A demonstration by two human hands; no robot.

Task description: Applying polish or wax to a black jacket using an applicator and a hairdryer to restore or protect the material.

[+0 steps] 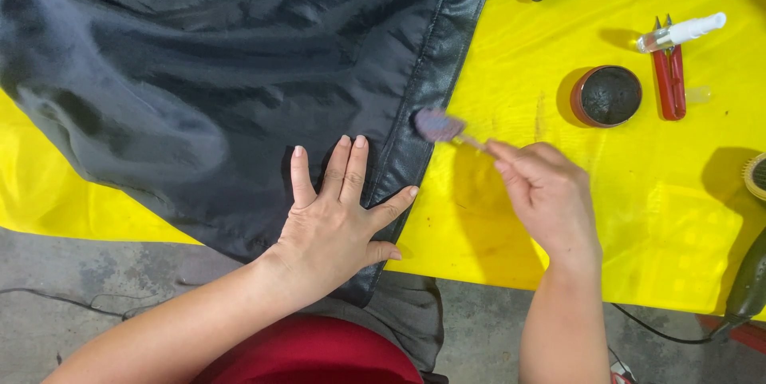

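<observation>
Your left hand (pixel 335 220) lies flat on the black jacket (pixel 239 73), fingers spread and pressing the cloth down just beside its leather edge strip (pixel 431 81); the thumb tip reaches onto that strip. The jacket is spread lining-up across the yellow table (pixel 519 216), and its lower corner hangs over the table's near edge toward you.

On the other side of the strip, your right hand (pixel 546 192) hovers over bare yellow, its fingers pinched together on the thin handle of a small brush (pixel 440 126) (the brush head looks blurred). The bristled head sits against the outer edge of the strip, a little beyond your left fingertips.

Farther from the jacket, past your right hand, stands an open round tin of dark polish (pixel 606 96). Just beyond the tin lie red thread snips (pixel 669 73) with a small white-capped bottle (pixel 682 33) resting across them. Another brush (pixel 756 176) peeks in at the frame edge, well apart from the jacket.
</observation>
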